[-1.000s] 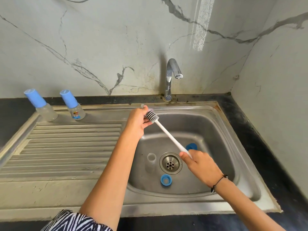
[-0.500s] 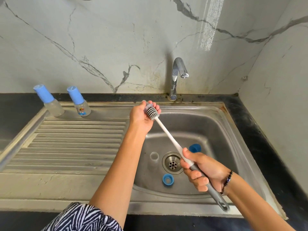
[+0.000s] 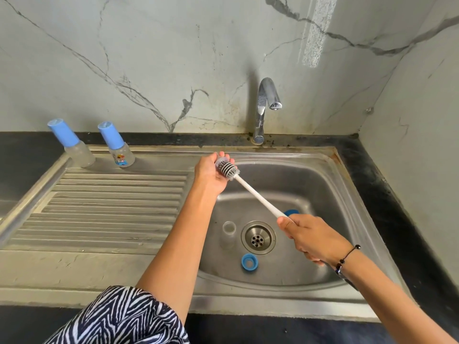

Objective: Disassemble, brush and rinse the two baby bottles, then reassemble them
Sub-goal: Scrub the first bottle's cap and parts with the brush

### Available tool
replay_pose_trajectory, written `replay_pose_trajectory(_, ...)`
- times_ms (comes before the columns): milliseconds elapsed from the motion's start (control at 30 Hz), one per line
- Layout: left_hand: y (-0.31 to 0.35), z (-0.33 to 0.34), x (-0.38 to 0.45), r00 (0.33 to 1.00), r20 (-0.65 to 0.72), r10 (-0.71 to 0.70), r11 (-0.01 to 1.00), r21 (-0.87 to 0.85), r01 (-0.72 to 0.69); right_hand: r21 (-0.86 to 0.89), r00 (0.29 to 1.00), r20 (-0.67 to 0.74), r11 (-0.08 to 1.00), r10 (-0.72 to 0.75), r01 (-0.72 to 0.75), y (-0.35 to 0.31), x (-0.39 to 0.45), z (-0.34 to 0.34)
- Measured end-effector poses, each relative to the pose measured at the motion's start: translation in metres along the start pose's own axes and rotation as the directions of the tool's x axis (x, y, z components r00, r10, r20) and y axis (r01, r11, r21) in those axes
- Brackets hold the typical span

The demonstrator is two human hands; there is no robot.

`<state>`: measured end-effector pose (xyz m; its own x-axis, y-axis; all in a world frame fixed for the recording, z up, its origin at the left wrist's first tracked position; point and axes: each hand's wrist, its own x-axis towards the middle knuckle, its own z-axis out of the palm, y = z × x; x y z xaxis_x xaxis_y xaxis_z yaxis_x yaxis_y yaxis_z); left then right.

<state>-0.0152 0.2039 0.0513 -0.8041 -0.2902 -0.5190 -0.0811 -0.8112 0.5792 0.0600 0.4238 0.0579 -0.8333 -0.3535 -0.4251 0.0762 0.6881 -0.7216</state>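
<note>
Brushing a small clear part over the sink.

Your left fingers point(image 3: 224, 155) curl round a small clear piece, likely a teat point(image 3: 221, 162), with the brush point(image 3: 228, 170) head pressed against it; your right hand point(image 3: 308, 237) clenches the brush handle at 4 o'clock from it. Keep the left grip light so the soft part isn't crushed, and twist the brush rather than jab, working the bristles into the tip. Stay over the sink point(image 3: 347, 194) so drips fall inside. In it, a clear body point(image 3: 228, 234) stands at 9 o'clock of the drain point(image 3: 258, 237), a blue ring point(image 3: 249, 262) lies at 7 o'clock, another blue piece point(image 3: 290, 212) at 1 o'clock. Two capped bottles point(image 3: 74, 145) stand at 9 o'clock of your left hand point(image 3: 210, 173), on the drainboard's far edge.
</note>
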Motion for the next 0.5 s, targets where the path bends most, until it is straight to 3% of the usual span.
replay_pose_trajectory(233, -0.007, -0.008, 0.016, 0.998, -0.056, -0.03, 1.0, -0.006, 0.029, -0.265, 0.998, 0.022, 0.962, -0.054, 0.058, 0.001, 0.005, -0.007)
replay_pose_trajectory(333, -0.004, -0.02, 0.024, 0.993, -0.112, 0.03, 0.999, 0.018, -0.028, -0.374, 0.999, 0.029, 0.926, -0.039, 0.047, 0.011, 0.005, -0.008)
replay_pose_trajectory(500, 0.011, -0.051, 0.029, 0.984, -0.165, 0.068, 0.937, 0.348, -0.006, -0.406, 1.0, -0.006, 0.914, 0.031, -0.031, 0.038, 0.014, -0.027)
